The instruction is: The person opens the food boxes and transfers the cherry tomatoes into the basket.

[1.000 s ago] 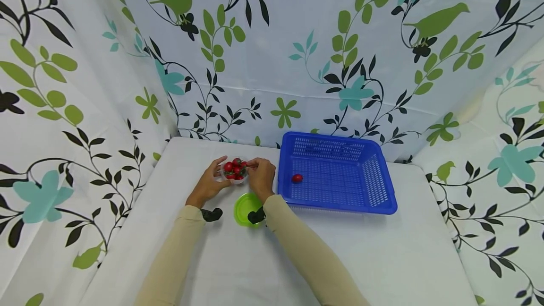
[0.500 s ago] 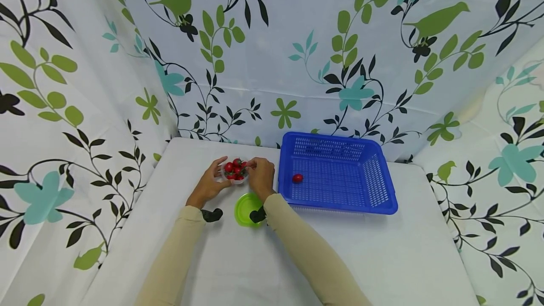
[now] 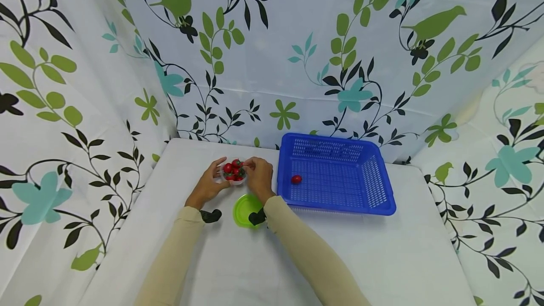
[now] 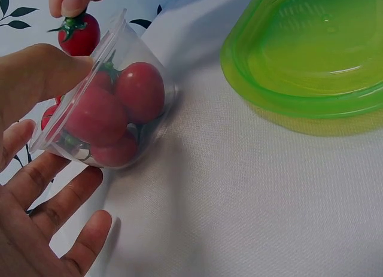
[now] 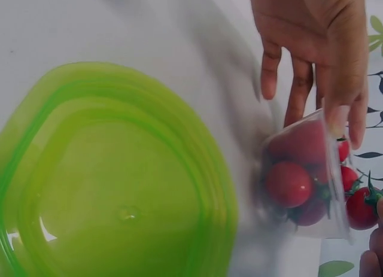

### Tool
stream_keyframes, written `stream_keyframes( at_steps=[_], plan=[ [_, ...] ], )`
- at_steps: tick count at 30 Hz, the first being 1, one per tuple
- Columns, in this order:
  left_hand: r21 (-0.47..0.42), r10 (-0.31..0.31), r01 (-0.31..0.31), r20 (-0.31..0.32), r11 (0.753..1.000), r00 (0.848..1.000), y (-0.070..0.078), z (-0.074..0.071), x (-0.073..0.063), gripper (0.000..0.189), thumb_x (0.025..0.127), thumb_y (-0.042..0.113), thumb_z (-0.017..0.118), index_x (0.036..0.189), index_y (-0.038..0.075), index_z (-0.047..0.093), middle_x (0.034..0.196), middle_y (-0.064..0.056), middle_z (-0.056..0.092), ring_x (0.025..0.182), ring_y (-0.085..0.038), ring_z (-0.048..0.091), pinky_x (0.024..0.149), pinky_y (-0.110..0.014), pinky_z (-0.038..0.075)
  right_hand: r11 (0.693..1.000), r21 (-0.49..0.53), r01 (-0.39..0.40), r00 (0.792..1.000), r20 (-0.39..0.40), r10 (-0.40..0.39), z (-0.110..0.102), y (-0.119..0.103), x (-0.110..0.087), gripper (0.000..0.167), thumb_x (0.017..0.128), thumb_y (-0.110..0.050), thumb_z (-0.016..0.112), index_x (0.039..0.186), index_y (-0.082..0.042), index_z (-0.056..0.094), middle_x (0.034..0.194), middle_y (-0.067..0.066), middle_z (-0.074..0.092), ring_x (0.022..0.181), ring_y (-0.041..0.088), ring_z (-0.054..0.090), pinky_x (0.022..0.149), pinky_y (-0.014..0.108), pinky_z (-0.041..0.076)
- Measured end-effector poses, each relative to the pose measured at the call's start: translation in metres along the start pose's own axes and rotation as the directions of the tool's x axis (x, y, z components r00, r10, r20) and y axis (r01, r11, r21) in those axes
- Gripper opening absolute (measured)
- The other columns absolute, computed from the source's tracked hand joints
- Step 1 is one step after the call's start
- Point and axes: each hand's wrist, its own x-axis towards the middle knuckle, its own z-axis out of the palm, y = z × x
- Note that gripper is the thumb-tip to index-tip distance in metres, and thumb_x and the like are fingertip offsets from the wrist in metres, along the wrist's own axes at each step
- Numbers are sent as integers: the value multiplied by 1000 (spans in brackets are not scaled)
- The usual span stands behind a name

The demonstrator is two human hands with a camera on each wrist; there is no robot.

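Head view: the left hand (image 3: 207, 184) curled round a cup (image 3: 237, 182) of tomatoes (image 3: 228, 168), seemingly to steady it; a basket (image 3: 340, 181) holding one tomato (image 3: 296, 179) stood right. Left wrist: the right hand (image 3: 260, 176) pinched another tomato (image 4: 84, 37) by its stem at the cup's mouth. Right wrist: a dish (image 5: 128, 88) lay near.

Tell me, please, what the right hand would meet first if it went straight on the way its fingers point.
Probably the clear cup, just beyond the tomato that the right hand pinches, though depth is hard to judge.
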Motion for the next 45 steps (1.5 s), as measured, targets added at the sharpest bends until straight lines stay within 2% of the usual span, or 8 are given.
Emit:
stream_keyframes(
  at_steps=[7, 14, 22, 31, 37, 45],
  plan=[
    [-1, 6, -6, 9, 1000, 1000, -2, -1, 0, 91, 95, 12, 78, 169, 26, 27, 172, -20, 33, 154, -43, 38, 124, -65, 38, 999, 16, 33, 999, -15, -33, -9, -6, 2, 6, 97, -10, 78, 99, -14, 83, 85, -1, 75, 79, 12, 62, 73, 26, 53],
    [13, -3, 2, 7, 1000, 1000, -2, -1, 0, 91, 95, 14, 78, 169, 29, 27, 172, -19, 32, 154, -43, 38, 125, -66, 36, 998, 16, 57, 998, -34, -56, -19, -13, 6, 5, 98, -12, 77, 98, -15, 82, 87, -2, 77, 78, 9, 64, 70, 21, 54],
    [19, -2, 1, 9, 1000, 1000, -2, -1, 2, 92, 95, 14, 79, 169, 26, 26, 173, -20, 32, 154, -43, 37, 125, -66, 36, 999, -27, 34, 999, -36, -35, -34, -19, 12, 5, 100, -18, 76, 99, -21, 80, 87, -5, 77, 76, 8, 66, 66, 22, 54],
    [21, -3, 3, 9, 1000, 1000, -3, -1, 2, 92, 95, 15, 79, 169, 27, 26, 173, -20, 31, 155, -43, 35, 125, -66, 36, 996, 45, 71, 995, -73, -68, -51, -18, 19, 5, 98, -13, 76, 99, -14, 81, 91, 1, 79, 79, 13, 68, 68, 21, 59],
    [16, -1, 0, 14, 1000, 1000, -3, -2, 2, 92, 95, 16, 79, 169, 28, 26, 173, -19, 31, 155, -43, 35, 126, -66, 35, 992, 103, 68, 996, -63, -62, -65, -17, 22, 6, 98, -8, 76, 100, -9, 81, 93, 6, 80, 80, 16, 69, 70, 22, 59],
    [29, 7, -7, 20, 1000, 1000, -5, -2, 2, 91, 96, 16, 79, 169, 29, 25, 173, -19, 30, 156, -43, 34, 126, -66, 34, 990, 107, 95, 992, -95, -85, -79, -11, 26, 4, 95, -5, 78, 97, -6, 81, 90, 9, 79, 78, 19, 69, 66, 25, 57]
  ],
)
